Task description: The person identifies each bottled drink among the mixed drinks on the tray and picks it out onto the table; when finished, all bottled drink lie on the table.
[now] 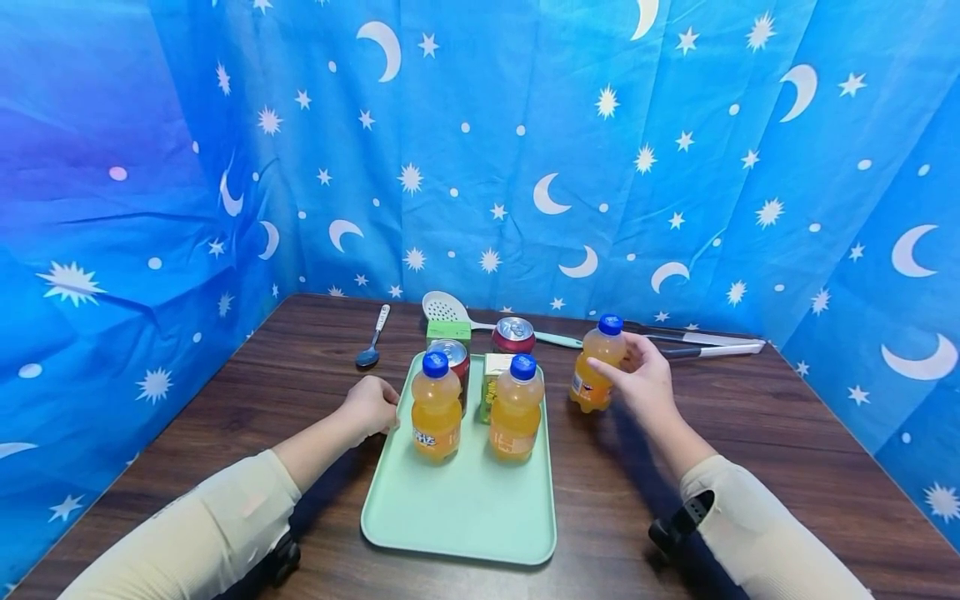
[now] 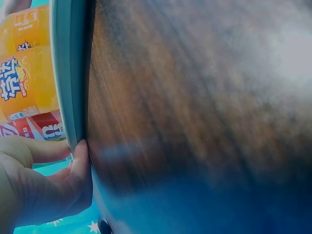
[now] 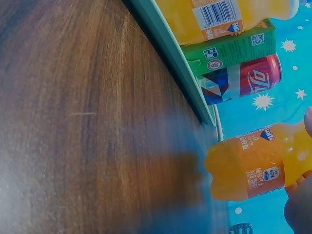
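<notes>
Two hands have their grips clamped: the right hand (image 1: 647, 377) curls thumb and fingers around an orange bottle (image 1: 597, 367) with a blue cap, while the left hand (image 1: 367, 408) pinches the left rim of a green tray (image 1: 457, 517). The held bottle is just right of the tray, toward its far end; whether its base touches the surface (image 1: 787, 417), I cannot tell. On the tray, a left bottle (image 1: 437, 412) and a right bottle (image 1: 515, 421) stand upright, apart. Behind the left one come a red can (image 1: 457, 353) and, farther, a green carton (image 1: 448, 332); behind the right one, a white-topped carton (image 1: 495, 367) and a second can (image 1: 514, 337). Beyond lie a spoon (image 1: 375, 336) far left, a perforated skimmer (image 1: 446, 308) behind the tray and a long black-and-white utensil (image 1: 723, 350) far right, before a blue star-and-moon curtain (image 1: 487, 167).
</notes>
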{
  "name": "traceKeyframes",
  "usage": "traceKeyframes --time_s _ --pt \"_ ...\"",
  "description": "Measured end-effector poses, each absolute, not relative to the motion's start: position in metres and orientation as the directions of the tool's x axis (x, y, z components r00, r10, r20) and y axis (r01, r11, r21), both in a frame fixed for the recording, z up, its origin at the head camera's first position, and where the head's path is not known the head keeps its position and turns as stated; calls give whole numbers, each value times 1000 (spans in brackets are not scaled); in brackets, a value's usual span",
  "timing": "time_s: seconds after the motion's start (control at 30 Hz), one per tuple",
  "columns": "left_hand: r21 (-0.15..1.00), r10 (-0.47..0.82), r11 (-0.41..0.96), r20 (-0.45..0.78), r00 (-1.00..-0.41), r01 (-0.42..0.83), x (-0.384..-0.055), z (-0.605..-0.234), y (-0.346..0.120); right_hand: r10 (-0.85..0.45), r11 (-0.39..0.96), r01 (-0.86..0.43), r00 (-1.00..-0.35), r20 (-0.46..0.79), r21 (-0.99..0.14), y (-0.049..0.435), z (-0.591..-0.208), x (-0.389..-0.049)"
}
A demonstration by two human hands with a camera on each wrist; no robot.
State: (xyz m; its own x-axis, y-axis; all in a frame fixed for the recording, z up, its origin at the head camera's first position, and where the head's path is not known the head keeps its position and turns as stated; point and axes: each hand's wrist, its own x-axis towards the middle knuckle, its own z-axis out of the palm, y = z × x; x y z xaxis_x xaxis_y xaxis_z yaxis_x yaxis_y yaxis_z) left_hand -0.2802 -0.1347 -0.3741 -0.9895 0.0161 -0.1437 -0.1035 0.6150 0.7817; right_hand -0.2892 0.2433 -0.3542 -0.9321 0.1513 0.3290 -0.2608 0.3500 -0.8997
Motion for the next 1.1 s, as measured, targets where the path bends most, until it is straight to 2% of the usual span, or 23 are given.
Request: traceKeyframes --time_s 0.43,1.1 --pt "775 5 622 -152 -988 -116 -282 -371 -134 158 345 -227 -943 294 -911 247 -356 -292" --pt "777 13 618 -161 -987 -118 -281 -373 -135 152 343 -244 -938 310 -907 249 -359 -293"
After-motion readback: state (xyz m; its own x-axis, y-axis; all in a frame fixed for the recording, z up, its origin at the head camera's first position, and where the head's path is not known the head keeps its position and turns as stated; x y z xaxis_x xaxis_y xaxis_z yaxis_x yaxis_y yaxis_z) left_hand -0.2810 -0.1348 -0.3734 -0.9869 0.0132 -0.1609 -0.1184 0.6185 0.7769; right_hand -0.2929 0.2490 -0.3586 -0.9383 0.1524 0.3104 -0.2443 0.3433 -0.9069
